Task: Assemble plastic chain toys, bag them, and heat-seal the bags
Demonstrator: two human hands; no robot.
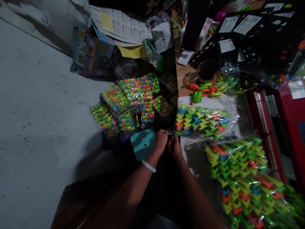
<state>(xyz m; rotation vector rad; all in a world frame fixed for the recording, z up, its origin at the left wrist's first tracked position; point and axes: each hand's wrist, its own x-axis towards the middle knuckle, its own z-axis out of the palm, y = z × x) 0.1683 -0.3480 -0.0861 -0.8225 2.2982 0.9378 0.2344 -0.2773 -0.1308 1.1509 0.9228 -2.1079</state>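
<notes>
The grey concrete floor point(35, 111) is rough and matt. At my right lies a large clear crinkled bag point(243, 181) of interlocked plastic pieces, green, yellow, orange and blue. A smaller such bag point(205, 122) lies on the white tabletop point(209, 103); both my hands pinch its neck. My left hand point(161, 140), closed, wears one pale bangle point(149, 166). My right hand point(175, 148) is closed likewise. Several filled bags point(133, 101) heap on the floor; I cannot count them exactly.
</notes>
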